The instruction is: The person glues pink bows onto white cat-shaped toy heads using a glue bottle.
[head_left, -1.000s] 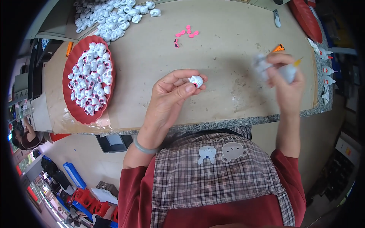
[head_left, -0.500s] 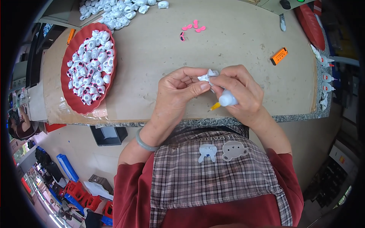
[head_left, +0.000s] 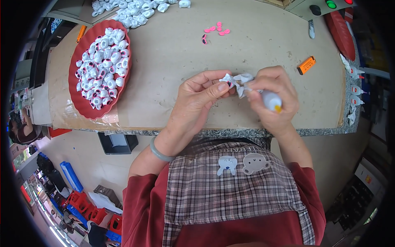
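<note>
My left hand (head_left: pixel 196 91) pinches a small white piece (head_left: pixel 225 78) between thumb and fingers; a bit of pink and black shows on it. In my right hand (head_left: pixel 277 92) is a white squeeze bottle (head_left: pixel 270 99) with a yellow tip, tilted so the tip points toward me. The fingers of that hand also pinch a crumpled white scrap (head_left: pixel 242 80), like tissue or cloth, touching or just beside the small piece. Motion blurs the right fingers a little. Beyond the hands lie several tiny pink sunglasses-shaped parts (head_left: pixel 212 29).
At left stands a red scalloped tray (head_left: pixel 77 96) heaped with small white pieces bearing pink-rimmed dark parts. More white pieces (head_left: pixel 142 12) pile up at the far left. An orange box-like tool (head_left: pixel 306 65) lies at right, near several small bottles (head_left: pixel 355 89) along the table edge.
My right hand has moved right, drawing the white scrap out from the left fingers' grip area. The bottle's tip has swung from pointing left to pointing toward me. Pink and black now shows on the small piece.
</note>
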`<state>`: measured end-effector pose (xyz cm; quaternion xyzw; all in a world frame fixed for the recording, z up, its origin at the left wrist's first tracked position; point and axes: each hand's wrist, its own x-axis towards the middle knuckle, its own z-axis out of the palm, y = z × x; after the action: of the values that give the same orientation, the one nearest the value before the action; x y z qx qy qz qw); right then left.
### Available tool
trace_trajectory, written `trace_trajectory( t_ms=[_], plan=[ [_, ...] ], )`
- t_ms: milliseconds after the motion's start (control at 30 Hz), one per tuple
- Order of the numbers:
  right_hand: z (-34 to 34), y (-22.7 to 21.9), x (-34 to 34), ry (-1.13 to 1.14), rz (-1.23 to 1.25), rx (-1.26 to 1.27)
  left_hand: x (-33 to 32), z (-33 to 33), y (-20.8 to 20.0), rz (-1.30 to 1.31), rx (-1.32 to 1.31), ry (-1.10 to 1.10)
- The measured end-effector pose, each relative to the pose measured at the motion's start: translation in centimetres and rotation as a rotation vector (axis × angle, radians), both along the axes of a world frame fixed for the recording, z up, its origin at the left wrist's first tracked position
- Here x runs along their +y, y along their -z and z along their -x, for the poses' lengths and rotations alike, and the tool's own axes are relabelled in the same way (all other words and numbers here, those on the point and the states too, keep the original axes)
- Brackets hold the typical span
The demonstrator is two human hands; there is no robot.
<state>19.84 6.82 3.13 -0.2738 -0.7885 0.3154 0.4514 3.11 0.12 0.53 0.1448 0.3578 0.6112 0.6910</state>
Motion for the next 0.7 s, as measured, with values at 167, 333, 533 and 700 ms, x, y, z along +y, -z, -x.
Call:
trace_trajectory(
  t_ms=[167,333,533,700],
  plan=[
    [-2.0,0.1,1.0,0.062,0.162,0.056,0.1,0.2,-0.1,0.000,0.007,0.054],
    [-3.1,-1.4,0.3,0.061,0.364,0.331,0.3,-0.4,-0.3,-0.016,0.136,0.053],
    [-3.7,-3.5,-1.4,-0.176,0.679,0.616,0.7,-0.5,-0.9,-0.037,0.422,-0.058],
    [-5.8,-4.1,1.5,0.186,0.434,0.670,0.7,0.0,-1.0,-0.093,0.376,-0.022]
  ],
)
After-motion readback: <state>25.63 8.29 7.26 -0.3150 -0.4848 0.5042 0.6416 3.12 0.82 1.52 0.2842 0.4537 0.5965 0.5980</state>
